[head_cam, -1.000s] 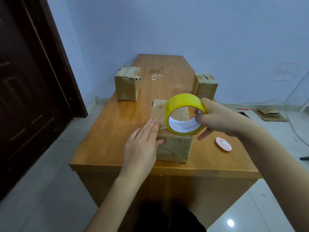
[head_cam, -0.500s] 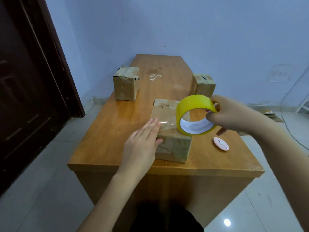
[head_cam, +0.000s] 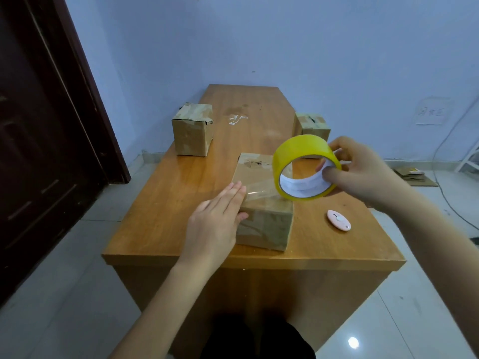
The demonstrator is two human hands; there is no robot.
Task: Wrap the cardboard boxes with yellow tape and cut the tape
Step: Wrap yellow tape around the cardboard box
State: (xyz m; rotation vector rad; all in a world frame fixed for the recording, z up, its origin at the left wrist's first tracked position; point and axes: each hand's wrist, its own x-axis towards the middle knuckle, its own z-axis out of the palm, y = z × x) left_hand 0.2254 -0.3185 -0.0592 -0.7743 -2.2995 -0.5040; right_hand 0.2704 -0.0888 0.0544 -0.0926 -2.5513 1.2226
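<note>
Fingers (head_cam: 233, 195) of the left hand (head_cam: 215, 224) lie straight, pressing the near cardboard box (head_cam: 264, 224); right hand (head_cam: 363, 174) grips the yellow tape roll (head_cam: 304, 167), strip (head_cam: 261, 189) stretched between them.

Left hand (head_cam: 216, 224) lay flat on the near box (head_cam: 261, 203), pinning a clear strip of tape. Right hand (head_cam: 363, 172) gripped the yellow roll (head_cam: 305, 168) above the table (head_cam: 166, 203), pink cutter (head_cam: 338, 220) nearby.
</note>
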